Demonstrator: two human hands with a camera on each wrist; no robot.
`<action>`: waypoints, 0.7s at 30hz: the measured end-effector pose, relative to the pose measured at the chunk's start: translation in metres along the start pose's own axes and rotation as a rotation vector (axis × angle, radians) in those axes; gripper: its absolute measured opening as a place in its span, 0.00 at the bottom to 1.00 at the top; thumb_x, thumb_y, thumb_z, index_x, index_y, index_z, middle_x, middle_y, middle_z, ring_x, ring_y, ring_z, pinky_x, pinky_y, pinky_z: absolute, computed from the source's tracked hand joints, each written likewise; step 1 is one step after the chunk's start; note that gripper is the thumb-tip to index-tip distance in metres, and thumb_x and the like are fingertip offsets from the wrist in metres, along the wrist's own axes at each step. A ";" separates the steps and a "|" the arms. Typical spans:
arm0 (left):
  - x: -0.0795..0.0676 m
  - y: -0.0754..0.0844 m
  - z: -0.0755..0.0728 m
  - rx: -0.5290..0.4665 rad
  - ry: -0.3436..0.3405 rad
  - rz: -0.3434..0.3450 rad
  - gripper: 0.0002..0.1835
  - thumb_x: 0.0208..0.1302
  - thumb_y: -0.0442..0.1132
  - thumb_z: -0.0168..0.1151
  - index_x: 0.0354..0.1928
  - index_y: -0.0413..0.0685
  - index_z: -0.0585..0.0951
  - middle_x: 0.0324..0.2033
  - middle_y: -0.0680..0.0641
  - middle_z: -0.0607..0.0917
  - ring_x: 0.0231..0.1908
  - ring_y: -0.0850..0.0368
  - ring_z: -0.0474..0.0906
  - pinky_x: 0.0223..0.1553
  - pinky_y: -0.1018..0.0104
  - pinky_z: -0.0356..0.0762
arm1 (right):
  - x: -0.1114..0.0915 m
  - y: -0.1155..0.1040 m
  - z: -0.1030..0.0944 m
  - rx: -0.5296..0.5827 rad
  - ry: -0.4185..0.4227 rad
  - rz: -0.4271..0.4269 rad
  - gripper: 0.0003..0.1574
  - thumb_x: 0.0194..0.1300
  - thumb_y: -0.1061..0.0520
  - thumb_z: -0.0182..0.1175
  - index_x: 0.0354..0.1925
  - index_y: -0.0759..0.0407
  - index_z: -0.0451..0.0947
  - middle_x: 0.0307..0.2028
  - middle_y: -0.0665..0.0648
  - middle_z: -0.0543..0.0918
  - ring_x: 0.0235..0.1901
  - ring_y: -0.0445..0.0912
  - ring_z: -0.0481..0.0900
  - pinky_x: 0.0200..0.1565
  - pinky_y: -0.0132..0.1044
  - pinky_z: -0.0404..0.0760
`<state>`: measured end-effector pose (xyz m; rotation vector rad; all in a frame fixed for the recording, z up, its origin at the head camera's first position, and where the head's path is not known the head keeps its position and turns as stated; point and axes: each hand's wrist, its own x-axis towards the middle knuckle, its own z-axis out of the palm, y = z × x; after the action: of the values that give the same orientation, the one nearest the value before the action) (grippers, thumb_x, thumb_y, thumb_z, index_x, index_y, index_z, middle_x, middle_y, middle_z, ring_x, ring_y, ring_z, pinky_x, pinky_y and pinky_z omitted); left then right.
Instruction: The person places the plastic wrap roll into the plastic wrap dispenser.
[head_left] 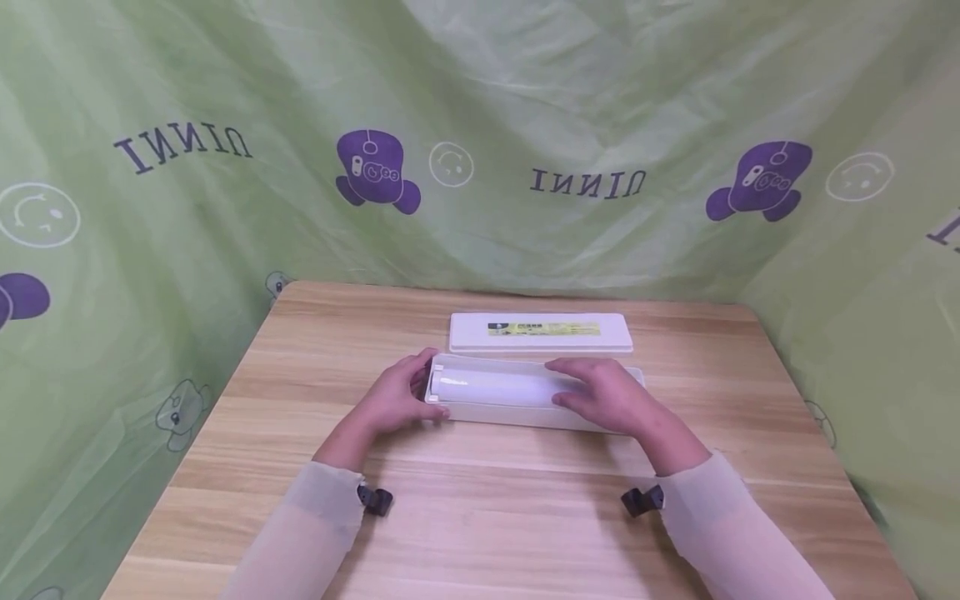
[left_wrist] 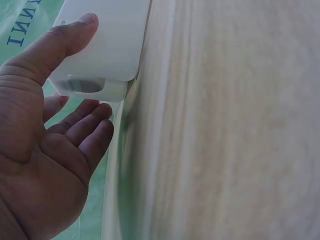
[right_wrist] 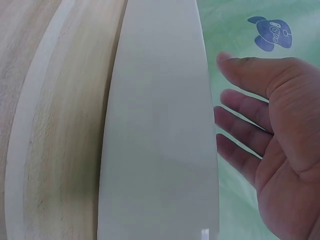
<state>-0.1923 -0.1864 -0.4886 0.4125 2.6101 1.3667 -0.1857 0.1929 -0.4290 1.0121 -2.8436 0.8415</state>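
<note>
A long white box (head_left: 525,414) lies lidless on the table, with a shiny, whitish roll of film (head_left: 487,388) inside. At the box's left end, my left hand (head_left: 401,392) grips it; the thumb (left_wrist: 80,37) presses the front face while the fingers reach behind the end. My right hand (head_left: 603,392) is over the right part of the box, its fingers loosely bent and spread above the roll. In the right wrist view, that hand (right_wrist: 270,125) stands beyond the box's long front wall (right_wrist: 160,120), and its fingertips are partly hidden by the wall.
Behind the box lies a flat white lid (head_left: 540,343) with a yellow and black label. The wood-grain table (head_left: 495,508) has a green printed curtain (head_left: 480,233) along its back and sides.
</note>
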 end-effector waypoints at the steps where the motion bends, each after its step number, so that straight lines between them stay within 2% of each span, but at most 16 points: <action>1: 0.000 0.000 0.000 -0.005 -0.002 0.000 0.57 0.41 0.45 0.89 0.76 0.55 0.68 0.64 0.42 0.76 0.69 0.43 0.73 0.72 0.54 0.68 | -0.001 0.001 0.000 -0.003 0.003 0.000 0.30 0.66 0.52 0.73 0.64 0.57 0.81 0.61 0.56 0.85 0.62 0.54 0.81 0.66 0.53 0.78; 7: -0.002 0.001 0.001 -0.025 -0.003 -0.009 0.61 0.41 0.44 0.89 0.79 0.48 0.63 0.69 0.38 0.72 0.71 0.42 0.69 0.73 0.55 0.66 | -0.009 0.003 -0.002 -0.013 0.029 0.012 0.32 0.65 0.50 0.74 0.65 0.57 0.81 0.61 0.57 0.84 0.63 0.55 0.80 0.65 0.55 0.78; 21: -0.002 0.003 0.000 -0.039 -0.010 -0.002 0.57 0.42 0.42 0.88 0.76 0.53 0.67 0.66 0.43 0.75 0.70 0.46 0.71 0.73 0.56 0.67 | -0.021 0.005 -0.005 0.003 0.039 0.054 0.37 0.64 0.48 0.74 0.68 0.56 0.78 0.64 0.59 0.82 0.65 0.57 0.78 0.67 0.58 0.76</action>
<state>-0.1902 -0.1853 -0.4860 0.4103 2.5709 1.4085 -0.1729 0.2110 -0.4314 0.9127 -2.8494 0.8605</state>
